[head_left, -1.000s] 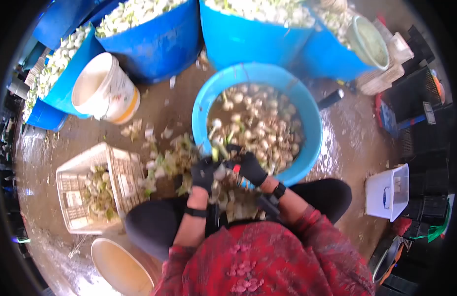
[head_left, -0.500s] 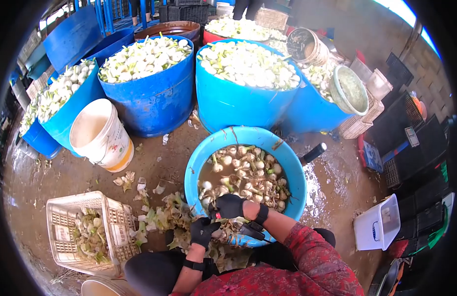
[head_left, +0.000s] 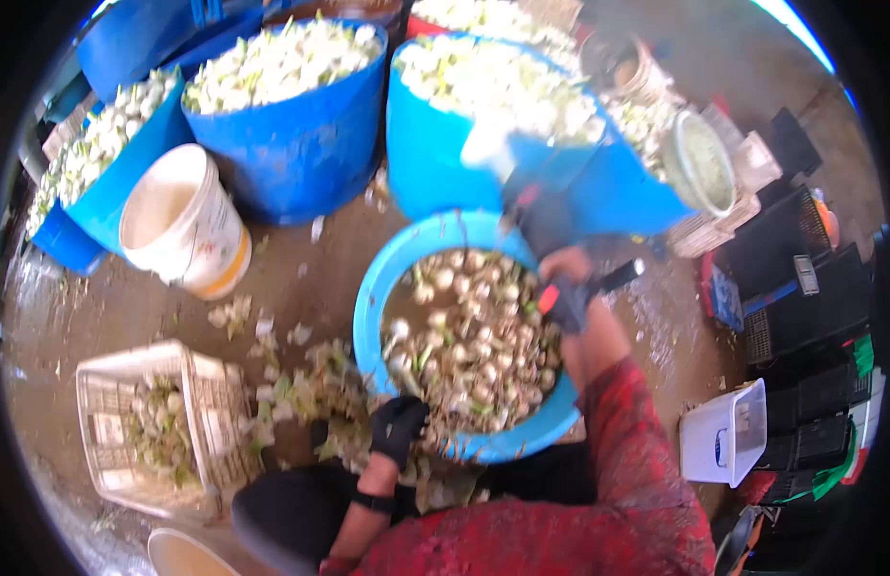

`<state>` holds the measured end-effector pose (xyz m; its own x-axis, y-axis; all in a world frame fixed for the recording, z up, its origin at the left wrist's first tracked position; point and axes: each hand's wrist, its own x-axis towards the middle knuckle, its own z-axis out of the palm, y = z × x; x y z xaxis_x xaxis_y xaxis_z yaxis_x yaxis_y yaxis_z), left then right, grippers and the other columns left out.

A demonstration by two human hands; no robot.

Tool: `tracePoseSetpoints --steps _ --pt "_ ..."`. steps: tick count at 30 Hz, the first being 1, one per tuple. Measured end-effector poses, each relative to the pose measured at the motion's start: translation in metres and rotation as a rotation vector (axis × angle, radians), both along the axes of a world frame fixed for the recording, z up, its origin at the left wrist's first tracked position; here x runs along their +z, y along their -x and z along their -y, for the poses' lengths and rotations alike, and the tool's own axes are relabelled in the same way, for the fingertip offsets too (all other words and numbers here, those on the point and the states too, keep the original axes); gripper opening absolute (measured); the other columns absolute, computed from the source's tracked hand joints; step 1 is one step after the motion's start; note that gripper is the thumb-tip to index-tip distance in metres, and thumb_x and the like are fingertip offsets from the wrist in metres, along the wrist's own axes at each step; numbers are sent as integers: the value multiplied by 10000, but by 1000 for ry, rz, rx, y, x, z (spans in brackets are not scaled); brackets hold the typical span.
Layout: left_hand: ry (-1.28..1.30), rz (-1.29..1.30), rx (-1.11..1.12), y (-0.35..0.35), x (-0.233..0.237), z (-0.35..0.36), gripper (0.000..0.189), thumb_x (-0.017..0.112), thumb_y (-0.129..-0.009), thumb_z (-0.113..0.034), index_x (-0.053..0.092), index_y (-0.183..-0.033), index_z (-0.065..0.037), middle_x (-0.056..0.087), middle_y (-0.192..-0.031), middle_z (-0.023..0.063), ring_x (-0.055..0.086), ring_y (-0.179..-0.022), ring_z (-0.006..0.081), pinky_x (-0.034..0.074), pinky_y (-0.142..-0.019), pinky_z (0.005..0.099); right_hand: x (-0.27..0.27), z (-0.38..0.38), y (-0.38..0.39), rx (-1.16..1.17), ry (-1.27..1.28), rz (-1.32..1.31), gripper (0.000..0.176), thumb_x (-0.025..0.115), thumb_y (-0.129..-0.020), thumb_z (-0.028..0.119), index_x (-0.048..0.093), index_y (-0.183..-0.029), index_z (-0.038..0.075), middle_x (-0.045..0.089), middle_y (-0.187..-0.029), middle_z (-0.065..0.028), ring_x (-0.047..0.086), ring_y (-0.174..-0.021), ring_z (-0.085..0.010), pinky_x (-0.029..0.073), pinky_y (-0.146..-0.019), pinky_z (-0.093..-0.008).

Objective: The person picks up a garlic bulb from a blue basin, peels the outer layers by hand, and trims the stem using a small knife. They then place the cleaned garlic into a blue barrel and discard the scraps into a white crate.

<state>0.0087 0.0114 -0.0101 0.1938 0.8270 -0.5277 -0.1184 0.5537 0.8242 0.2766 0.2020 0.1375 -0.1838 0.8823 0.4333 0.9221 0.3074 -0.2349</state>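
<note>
My left hand (head_left: 399, 427), in a black glove, is closed at the near left rim of the light-blue basin (head_left: 370, 322). Its fingers are curled, and whatever they may hold is hidden. Unpeeled bulbs with short green stems (head_left: 483, 355), like onions or garlic, lie in the basin's brown water. My right hand (head_left: 546, 223), also black-gloved and smeared by motion, is stretched out over the basin's far right rim, towards the light-blue barrel (head_left: 431, 168). A small red spot shows at its fingers; their grip cannot be made out. White peeled bulbs (head_left: 493, 91) fill that barrel.
Left of it stand a dark-blue barrel (head_left: 287, 158) of bulbs and a white bucket (head_left: 181, 230). A white plastic crate (head_left: 210, 432) with scraps is at left, beside loose peelings (head_left: 315, 398). At right are a white tub (head_left: 719, 437) and black crates (head_left: 781, 278).
My right hand has swung from beside the left hand, up and right towards the barrel. The left hand stays near the basin's rim. The view has tilted down.
</note>
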Motion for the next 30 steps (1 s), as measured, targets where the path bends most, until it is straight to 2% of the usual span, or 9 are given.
tracePoseSetpoints --steps 1,4,8,9,10,13,15,25,30 --pt "-111 45 -8 -1 1 2 224 598 -750 -180 602 -878 4 609 -731 53 561 -559 112 458 -466 235 -18 -27 -19 474 -348 -428 120 508 -756 134 549 -816 39 562 -664 -102 550 -577 -217 446 -554 -325" --pt "34 92 -126 -3 10 4 219 596 -747 -193 609 -847 2 593 -684 47 557 -555 116 459 -469 250 -43 -8 26 -3 398 -1203 176 539 -776 202 554 -708 40 554 -598 -110 540 -508 -214 440 -525 -329" --pt "-26 61 -256 -5 12 5 178 609 -750 -160 613 -814 6 580 -633 26 524 -563 78 425 -527 214 -213 2 45 548 358 405 171 533 -795 191 587 -838 35 546 -603 -122 537 -522 -173 433 -500 -314" --pt "-2 86 -243 -3 11 5 163 608 -754 -151 615 -804 4 580 -630 22 517 -567 68 417 -534 212 -215 28 70 310 764 -75 258 495 -779 304 608 -720 80 568 -681 -201 561 -688 -350 443 -629 -415" --pt "21 110 -229 -2 10 4 148 607 -758 -143 617 -795 1 580 -628 17 509 -571 59 409 -541 211 -240 34 88 134 1029 -35 358 587 -745 347 586 -778 -9 581 -736 -209 591 -656 -274 450 -574 -343" --pt "0 69 -190 2 -3 4 191 585 -769 -175 594 -845 0 603 -699 48 560 -571 95 438 -483 211 -356 72 121 8 900 22 517 586 -693 452 564 -856 -38 569 -867 -247 571 -809 -343 454 -696 -385" --pt "-38 71 -173 5 -3 3 185 584 -772 -171 593 -845 -1 602 -699 45 559 -573 93 439 -482 209 -300 88 143 -62 1153 -34 645 590 -666 404 450 -1090 -61 538 -1008 -253 533 -956 -334 420 -826 -378" --pt "80 85 179 8 -13 -1 157 587 -765 -112 567 -885 -12 584 -714 47 553 -568 123 447 -465 238 -279 118 93 153 872 -1029 373 572 -619 -80 547 -989 -37 597 -914 -84 556 -810 -142 458 -721 -277" --pt "171 127 258 14 -12 -7 321 599 -773 -252 524 -990 -27 577 -777 55 567 -600 166 484 -506 292 -207 138 93 168 511 -846 389 684 -608 36 559 -971 -23 589 -908 -105 562 -805 -186 452 -731 -288"
